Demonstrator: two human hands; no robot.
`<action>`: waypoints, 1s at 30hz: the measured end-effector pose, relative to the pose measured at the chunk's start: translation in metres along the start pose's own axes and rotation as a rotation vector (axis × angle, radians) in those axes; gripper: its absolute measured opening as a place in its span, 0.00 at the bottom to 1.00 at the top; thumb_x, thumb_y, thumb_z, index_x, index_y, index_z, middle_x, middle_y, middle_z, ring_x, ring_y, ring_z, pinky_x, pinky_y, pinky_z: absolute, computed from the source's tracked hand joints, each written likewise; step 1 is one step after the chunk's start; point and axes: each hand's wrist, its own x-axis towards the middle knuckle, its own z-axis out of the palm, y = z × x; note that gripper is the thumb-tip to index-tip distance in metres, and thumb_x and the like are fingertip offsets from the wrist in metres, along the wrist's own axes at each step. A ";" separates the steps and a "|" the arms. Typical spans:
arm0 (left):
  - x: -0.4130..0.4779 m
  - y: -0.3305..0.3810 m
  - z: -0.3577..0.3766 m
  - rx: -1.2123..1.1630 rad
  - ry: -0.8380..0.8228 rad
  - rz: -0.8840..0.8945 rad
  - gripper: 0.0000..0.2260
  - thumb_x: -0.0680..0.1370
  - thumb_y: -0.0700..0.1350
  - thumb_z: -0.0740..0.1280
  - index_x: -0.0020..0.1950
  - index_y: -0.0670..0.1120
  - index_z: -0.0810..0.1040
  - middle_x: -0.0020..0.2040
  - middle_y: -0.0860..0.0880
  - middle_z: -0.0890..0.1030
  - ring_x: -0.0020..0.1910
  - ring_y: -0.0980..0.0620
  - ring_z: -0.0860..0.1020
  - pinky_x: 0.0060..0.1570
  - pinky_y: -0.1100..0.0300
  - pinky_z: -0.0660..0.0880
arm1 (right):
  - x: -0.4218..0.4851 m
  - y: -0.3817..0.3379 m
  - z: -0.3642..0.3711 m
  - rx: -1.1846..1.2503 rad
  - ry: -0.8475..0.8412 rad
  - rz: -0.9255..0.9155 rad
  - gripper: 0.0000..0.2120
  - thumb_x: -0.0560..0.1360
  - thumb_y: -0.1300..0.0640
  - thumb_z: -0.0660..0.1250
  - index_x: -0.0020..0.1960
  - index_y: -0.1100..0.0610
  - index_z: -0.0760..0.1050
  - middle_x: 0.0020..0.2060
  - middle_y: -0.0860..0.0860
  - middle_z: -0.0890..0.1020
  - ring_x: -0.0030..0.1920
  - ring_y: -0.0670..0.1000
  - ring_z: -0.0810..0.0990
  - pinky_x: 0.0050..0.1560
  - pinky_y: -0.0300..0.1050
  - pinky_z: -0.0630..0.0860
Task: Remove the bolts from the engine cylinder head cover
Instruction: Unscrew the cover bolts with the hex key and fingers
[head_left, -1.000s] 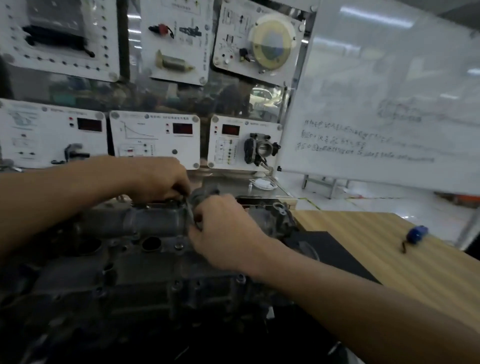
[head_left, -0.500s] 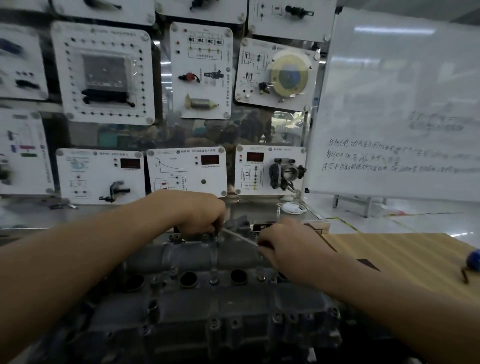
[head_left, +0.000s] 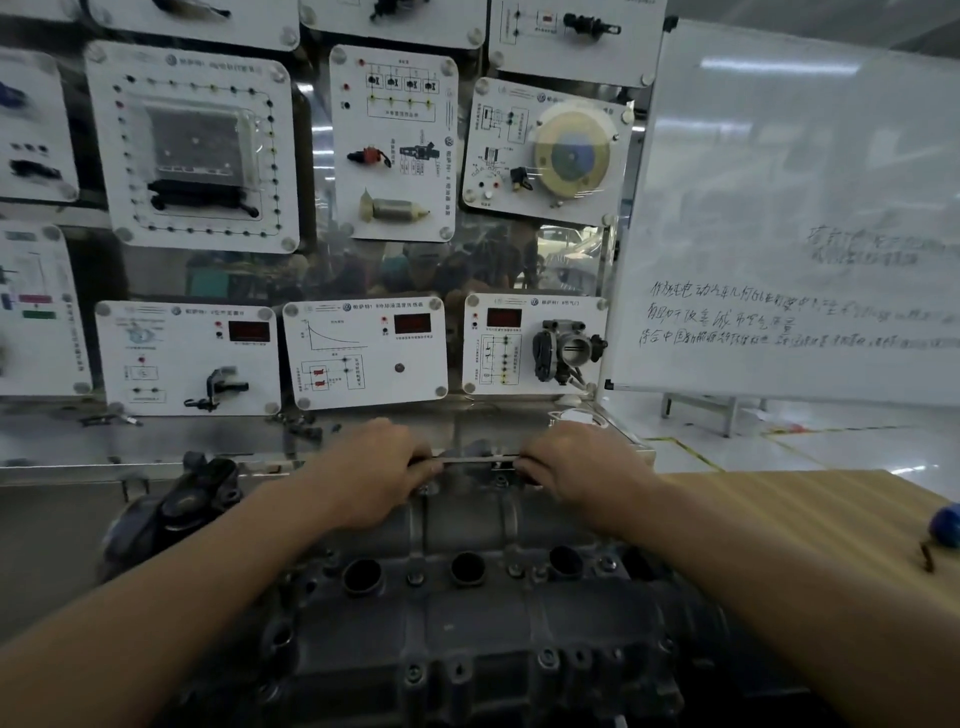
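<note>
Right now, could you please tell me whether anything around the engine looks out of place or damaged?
Nothing looks damaged or spilled. A few small dark parts lie loose on the metal ledge behind the cylinder head cover, and a blue-handled tool lies apart on the wooden table.

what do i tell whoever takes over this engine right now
Left hand grips the left end of a slim bar, right hand the right end; it lies level over the far edge of the cover.
Done: cannot tell whether any bolt is out.
Left: bolts sit along the front edge and by the round holes; all to come out.
</note>
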 end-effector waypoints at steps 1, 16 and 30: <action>0.000 -0.001 -0.003 0.001 -0.027 0.010 0.13 0.82 0.54 0.59 0.42 0.51 0.77 0.39 0.51 0.78 0.39 0.54 0.74 0.45 0.51 0.75 | 0.001 0.000 -0.001 0.020 0.008 -0.004 0.17 0.84 0.46 0.53 0.55 0.54 0.78 0.49 0.50 0.80 0.52 0.52 0.77 0.52 0.51 0.76; -0.001 -0.002 -0.008 0.074 0.011 0.138 0.09 0.83 0.49 0.59 0.47 0.48 0.76 0.37 0.50 0.74 0.39 0.51 0.71 0.44 0.53 0.71 | -0.004 0.011 0.011 0.266 0.179 -0.075 0.14 0.81 0.49 0.62 0.47 0.54 0.82 0.38 0.48 0.83 0.38 0.48 0.77 0.42 0.50 0.76; -0.005 0.006 -0.011 0.127 0.037 0.105 0.12 0.83 0.50 0.58 0.50 0.47 0.78 0.42 0.47 0.79 0.42 0.48 0.77 0.45 0.51 0.74 | 0.002 0.019 0.022 0.355 0.245 -0.095 0.11 0.79 0.51 0.65 0.44 0.54 0.82 0.33 0.47 0.82 0.33 0.45 0.75 0.35 0.42 0.68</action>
